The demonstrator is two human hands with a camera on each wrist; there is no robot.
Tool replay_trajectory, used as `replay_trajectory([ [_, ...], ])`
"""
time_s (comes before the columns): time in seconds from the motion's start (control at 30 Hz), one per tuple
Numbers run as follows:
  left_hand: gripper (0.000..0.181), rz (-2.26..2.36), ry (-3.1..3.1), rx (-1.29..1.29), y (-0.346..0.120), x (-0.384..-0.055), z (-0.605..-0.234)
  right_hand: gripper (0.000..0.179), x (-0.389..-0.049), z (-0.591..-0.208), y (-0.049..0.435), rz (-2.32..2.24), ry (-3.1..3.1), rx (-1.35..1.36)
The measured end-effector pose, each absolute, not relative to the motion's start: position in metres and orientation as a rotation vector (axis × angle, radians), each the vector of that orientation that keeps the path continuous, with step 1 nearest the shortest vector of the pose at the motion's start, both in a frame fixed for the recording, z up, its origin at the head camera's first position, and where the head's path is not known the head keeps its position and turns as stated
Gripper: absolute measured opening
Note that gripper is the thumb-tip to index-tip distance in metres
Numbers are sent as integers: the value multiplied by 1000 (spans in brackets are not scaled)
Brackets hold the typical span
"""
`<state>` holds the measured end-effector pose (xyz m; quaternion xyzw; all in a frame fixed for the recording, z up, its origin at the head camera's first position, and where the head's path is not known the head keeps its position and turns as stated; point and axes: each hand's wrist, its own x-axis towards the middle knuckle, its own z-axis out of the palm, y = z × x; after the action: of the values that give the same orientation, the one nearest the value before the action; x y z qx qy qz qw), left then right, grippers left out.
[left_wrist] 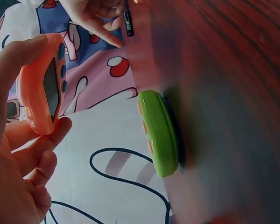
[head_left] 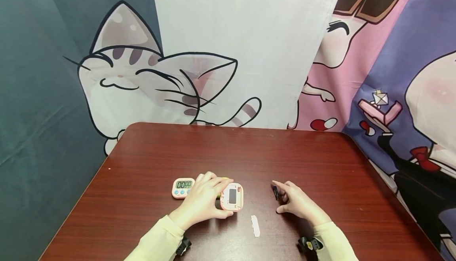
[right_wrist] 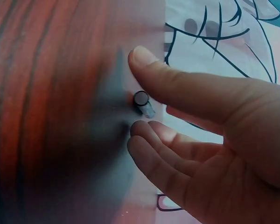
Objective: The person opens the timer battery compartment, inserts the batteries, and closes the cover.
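My left hand (head_left: pixel 204 197) holds a pink timer (head_left: pixel 236 203) by its edges, thumb on one side and fingers on the other. Its back is turned up, while its grey display and blue buttons face down in the left wrist view. My right hand (head_left: pixel 297 201) is low over the table with thumb and fingers spread about a small dark battery (right_wrist: pixel 141 98). A gap shows between the battery and the fingertips. Between the hands lies a thin white strip (head_left: pixel 255 226). A green timer (left_wrist: pixel 157 133) rests on the table, mostly hidden by the left hand in the head view.
Left of the left hand, a second pink timer (head_left: pixel 182 188) lies face up, its display reading zeros. The brown table (head_left: pixel 228 146) ends at a cloth backdrop (head_left: pixel 242 23) printed with cartoon figures.
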<state>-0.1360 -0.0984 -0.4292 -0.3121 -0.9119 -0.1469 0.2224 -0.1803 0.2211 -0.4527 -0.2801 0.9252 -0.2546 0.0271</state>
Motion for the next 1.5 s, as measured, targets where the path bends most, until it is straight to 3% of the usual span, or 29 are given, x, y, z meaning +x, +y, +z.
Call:
replay_trajectory([
  [0.43,76,-399,-2536,-851,-100,-135,-427,56,-189,-456,219,-738,2840,-798],
  [0.7,75,-403,-2530,-848,-101,-135,-429,53,-188,-457,219,-767,2851,-724],
  [1.17,77,-402,-2537,-841,-100,-135,-429,37,-184,-465,216,-778,3048,-864],
  [1.5,75,-408,-2525,-832,-101,-135,-429,46,-174,-456,198,-1039,3039,-832],
])
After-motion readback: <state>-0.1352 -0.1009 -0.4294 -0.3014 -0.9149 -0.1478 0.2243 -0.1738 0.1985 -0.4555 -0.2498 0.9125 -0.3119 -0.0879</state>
